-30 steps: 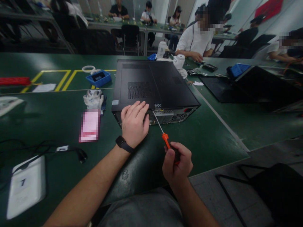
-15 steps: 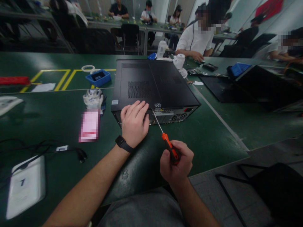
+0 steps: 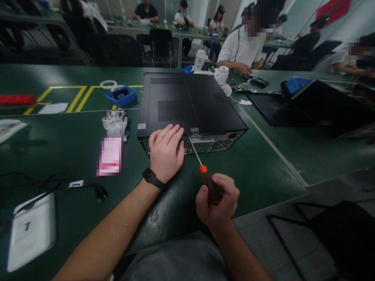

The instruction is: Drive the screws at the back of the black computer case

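Note:
A black computer case [image 3: 202, 101] lies on its side on the green table, its rear panel with fan grille turned toward me. My left hand [image 3: 166, 150] rests on the near edge of the case, fingers stretched over the top panel and thumb down by the rear side. In my right hand [image 3: 219, 199] is a screwdriver [image 3: 211, 184] with an orange and dark handle, the fingers wrapped round it. Its thin shaft points up and away, and the tip meets the case's rear edge just right of my left hand. Any screw at the tip is too small to make out.
Left of the case lie gloves [image 3: 115, 121], a blue bin [image 3: 121, 96], a pink blurred item [image 3: 110, 155], black cables [image 3: 55, 181] and a white device [image 3: 32, 230]. Another opened case [image 3: 331, 107] stands at right. A person [image 3: 243, 47] works across the table. A chair [image 3: 342, 234] is at lower right.
The screwdriver handle has turned about its length, its orange stripe now facing differently, and my right fingers shifted slightly. The tip stays at the same spot; my left hand has kept its place.

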Motion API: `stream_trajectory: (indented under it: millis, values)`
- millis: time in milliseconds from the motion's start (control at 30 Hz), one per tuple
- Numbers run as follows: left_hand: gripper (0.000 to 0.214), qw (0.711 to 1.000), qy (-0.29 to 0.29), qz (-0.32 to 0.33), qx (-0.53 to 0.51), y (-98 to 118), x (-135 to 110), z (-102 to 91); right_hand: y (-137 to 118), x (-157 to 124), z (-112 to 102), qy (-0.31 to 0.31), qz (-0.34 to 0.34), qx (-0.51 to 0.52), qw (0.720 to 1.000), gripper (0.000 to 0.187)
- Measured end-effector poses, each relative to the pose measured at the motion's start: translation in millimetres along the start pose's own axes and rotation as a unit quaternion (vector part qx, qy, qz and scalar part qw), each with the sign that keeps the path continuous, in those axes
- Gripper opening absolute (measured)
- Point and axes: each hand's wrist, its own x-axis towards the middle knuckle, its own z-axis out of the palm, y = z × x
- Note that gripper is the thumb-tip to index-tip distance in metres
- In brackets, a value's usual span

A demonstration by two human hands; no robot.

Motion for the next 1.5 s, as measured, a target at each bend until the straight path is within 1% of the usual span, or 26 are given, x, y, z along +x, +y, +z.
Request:
stream_trajectory:
  millis: [67,233,400,500,567,633,700,767,833,900,1000,1067,1133,1233,1300,1367,1500]
  values:
    - [0.04,1.0,-0.002,-0.002,0.001,0.2,0.1,-0.2,-1.2,-1.1,-0.2,-0.001,0.004,-0.013,1.0,0.043]
    - [0.04,1.0,-0.003,-0.004,-0.001,0.3,0.3,-0.5,-4.3,-6.3,-2.0,-0.006,0.054,-0.047,0.997,0.03]
    - [0.04,1.0,-0.003,-0.005,-0.01,0.0,0.0,0.0,-3.0,-2.7,1.5,-0.001,0.01,0.0,1.0,0.04]
    - [0.041,1.0,-0.008,-0.009,-0.008,-0.4,-0.3,0.5,-4.0,-4.7,0.9,0.001,0.02,-0.032,0.999,0.038]
    - [0.04,1.0,-0.006,-0.007,-0.003,-0.6,-0.3,0.7,-4.9,-8.0,-0.6,-0.003,0.042,-0.059,0.997,0.033]
    - [0.04,1.0,-0.002,-0.004,0.001,-0.6,-0.2,0.7,-5.2,-10.0,-1.6,-0.013,0.061,-0.063,0.996,0.032]
    - [0.04,1.0,-0.001,-0.003,0.001,-0.6,0.0,0.6,-4.9,-8.9,-1.1,-0.015,0.055,-0.041,0.998,0.036]
    - [0.041,1.0,-0.002,-0.002,0.001,-0.4,0.3,0.3,-4.2,-6.5,0.4,-0.009,0.032,-0.015,0.999,0.041]
    - [0.041,1.0,-0.005,-0.002,0.002,-0.2,0.5,0.1,-3.2,-5.9,1.4,0.0,0.017,-0.012,1.0,0.041]
    - [0.04,1.0,-0.004,-0.003,0.004,-0.1,0.5,-0.1,-2.2,-8.9,1.2,-0.001,0.026,-0.033,0.999,0.037]
    - [0.039,1.0,0.0,0.0,0.003,0.0,0.3,-0.1,-1.3,-15.6,-0.7,-0.009,0.063,-0.058,0.996,0.031]
    - [0.039,1.0,0.001,0.001,0.002,0.1,0.1,0.0,-1.7,-16.2,-1.1,-0.015,0.074,-0.058,0.995,0.033]
    - [0.04,1.0,-0.002,-0.001,0.001,0.1,0.0,0.0,-2.6,-12.0,0.1,-0.011,0.057,-0.038,0.998,0.037]
    - [0.04,1.0,-0.004,-0.004,-0.002,-0.1,0.1,0.1,-3.5,-3.8,3.1,0.0,0.019,0.001,1.0,0.038]
    - [0.04,1.0,-0.003,-0.003,-0.004,-0.3,0.2,0.2,-3.3,-2.7,3.8,0.001,0.013,0.003,1.0,0.038]
    - [0.04,1.0,-0.003,-0.002,-0.003,-0.5,0.3,0.3,-2.8,-6.5,2.3,0.001,0.028,-0.017,0.999,0.036]
    - [0.039,1.0,0.0,0.0,0.001,-0.7,0.6,0.4,-2.3,-17.7,-3.2,-0.017,0.087,-0.07,0.994,0.026]
